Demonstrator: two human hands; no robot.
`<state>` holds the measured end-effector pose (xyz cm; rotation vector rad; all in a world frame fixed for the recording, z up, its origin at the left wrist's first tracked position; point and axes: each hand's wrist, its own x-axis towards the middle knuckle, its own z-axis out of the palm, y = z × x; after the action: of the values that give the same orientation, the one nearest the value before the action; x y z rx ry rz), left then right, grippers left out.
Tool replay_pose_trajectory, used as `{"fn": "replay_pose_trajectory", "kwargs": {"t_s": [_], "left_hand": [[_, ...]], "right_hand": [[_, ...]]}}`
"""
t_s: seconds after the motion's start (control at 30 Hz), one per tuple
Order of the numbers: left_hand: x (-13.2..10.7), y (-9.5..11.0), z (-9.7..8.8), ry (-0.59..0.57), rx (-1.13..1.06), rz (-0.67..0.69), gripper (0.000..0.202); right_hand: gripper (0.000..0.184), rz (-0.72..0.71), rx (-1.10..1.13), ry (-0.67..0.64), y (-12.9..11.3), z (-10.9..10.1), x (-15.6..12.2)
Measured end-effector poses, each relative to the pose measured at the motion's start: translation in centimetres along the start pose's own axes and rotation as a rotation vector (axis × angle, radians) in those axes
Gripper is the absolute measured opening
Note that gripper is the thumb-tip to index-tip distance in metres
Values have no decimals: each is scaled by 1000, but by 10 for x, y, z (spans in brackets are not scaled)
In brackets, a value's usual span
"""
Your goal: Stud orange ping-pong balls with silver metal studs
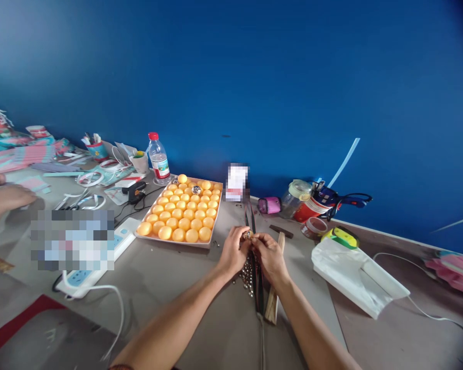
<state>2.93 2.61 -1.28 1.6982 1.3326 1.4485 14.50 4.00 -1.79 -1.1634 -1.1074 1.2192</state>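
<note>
Grey table point(170, 288): left hand point(233, 253) & right hand point(270, 257) pinch one bead point(248, 235) tight, prob to steady it; ball tray point(173, 242) at 10 o'clock.

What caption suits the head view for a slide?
Left hand and right hand pinch a small shiny ball over a silver bead strand, beside a tray of orange balls.

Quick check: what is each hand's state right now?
Left hand: closed, pinching a small shiny ball.
Right hand: closed, pinching the same ball.
</note>
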Motion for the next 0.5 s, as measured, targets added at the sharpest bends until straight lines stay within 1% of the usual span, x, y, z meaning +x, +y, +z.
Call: {"fn": "replay_pose_trajectory", "kwargs": {"t_s": [0.1, 0.17, 0.37, 0.5], "left_hand": [[-2, -2, 1, -9, 14, 38, 37], [-2, -3, 1, -18, 21, 60, 38], [-3, -4, 0, -33, 38, 58, 35], [-4, -4, -3, -64, 62, 97, 35]], "right_hand": [[20, 26, 6, -29, 1, 0, -2], [21, 31, 21, -18, 1, 0, -1], [23, 95, 8, -50, -2, -2, 2], [22, 107, 4, -78, -2, -5, 3]]}}
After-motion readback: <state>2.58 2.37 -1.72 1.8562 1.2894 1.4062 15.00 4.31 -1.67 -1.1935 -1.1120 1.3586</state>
